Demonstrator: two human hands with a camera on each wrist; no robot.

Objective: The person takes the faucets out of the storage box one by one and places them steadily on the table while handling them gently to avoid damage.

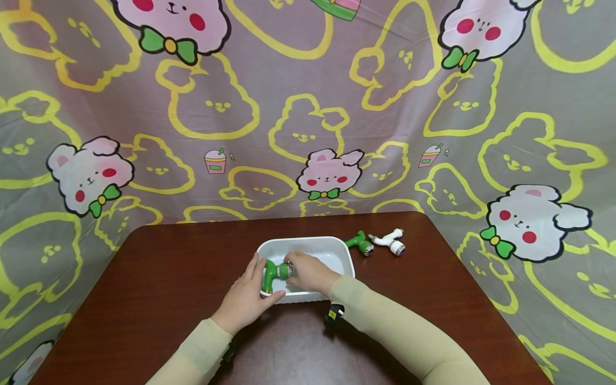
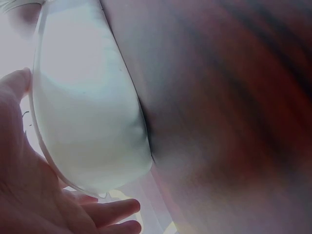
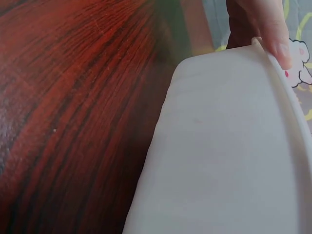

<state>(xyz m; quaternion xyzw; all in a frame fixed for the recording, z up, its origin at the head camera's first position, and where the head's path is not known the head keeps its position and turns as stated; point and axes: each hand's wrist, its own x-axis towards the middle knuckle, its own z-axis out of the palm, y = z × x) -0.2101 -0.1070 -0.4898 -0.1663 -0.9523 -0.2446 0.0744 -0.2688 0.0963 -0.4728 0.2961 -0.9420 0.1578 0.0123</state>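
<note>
A green faucet [image 1: 270,275] with a silver-ringed handle lies inside the white basin [image 1: 339,251], by its left end. My right hand [image 1: 310,272] reaches over the front rim and grips the faucet at its handle end. Spread around the basin's left front corner, my left hand [image 1: 244,300] rests on the rim, its thumb along the front and its fingers at the left side. The left wrist view shows those fingers [image 2: 114,210] fairly straight beside the basin wall [image 2: 92,112]. The right wrist view shows the basin's outer wall [image 3: 219,146]; the right fingers are hidden there.
Right of the basin, a second green faucet [image 1: 361,243] lies on the brown table [image 1: 192,278], close to the basin's wall. Beside it lies a white faucet [image 1: 391,240] with metal ends. A patterned cloth [image 1: 269,123] hangs behind the table and along both sides.
</note>
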